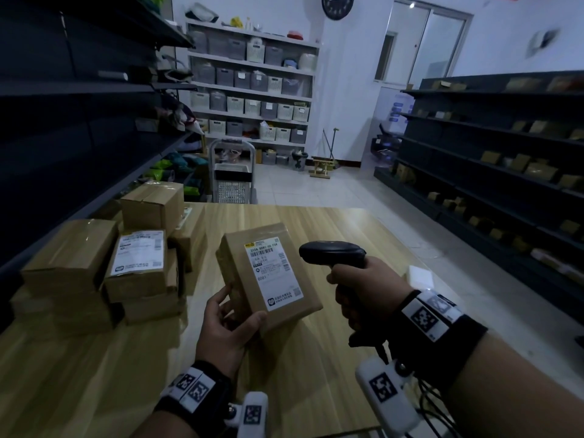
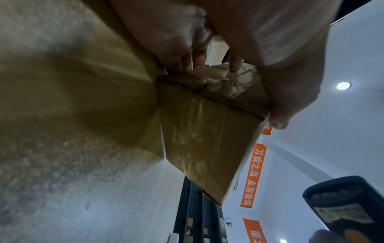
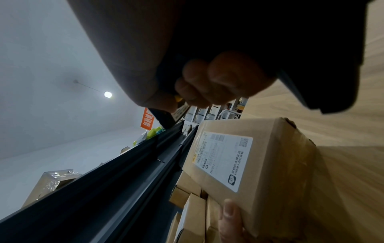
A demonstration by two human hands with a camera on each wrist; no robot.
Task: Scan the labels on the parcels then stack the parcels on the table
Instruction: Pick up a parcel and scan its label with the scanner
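Observation:
My left hand (image 1: 230, 317) grips the near end of a flat brown parcel (image 1: 278, 279) and holds it above the wooden table (image 1: 347, 229), its white label (image 1: 274, 273) facing up. The left wrist view shows the parcel's taped underside (image 2: 203, 136) with my thumb and fingers clamped on its end. My right hand (image 1: 363, 289) grips the handle of a black barcode scanner (image 1: 331, 252), whose head points left at the label from close by. In the right wrist view the labelled parcel (image 3: 249, 164) lies just below my curled fingers (image 3: 218, 82).
Several brown parcels (image 1: 104, 263) are stacked at the table's left side, next to dark shelving (image 1: 63, 121). A small white box (image 1: 420, 275) sits near the right edge. A trolley (image 1: 232, 175) stands beyond the far edge. More dark shelves (image 1: 505, 153) line the right.

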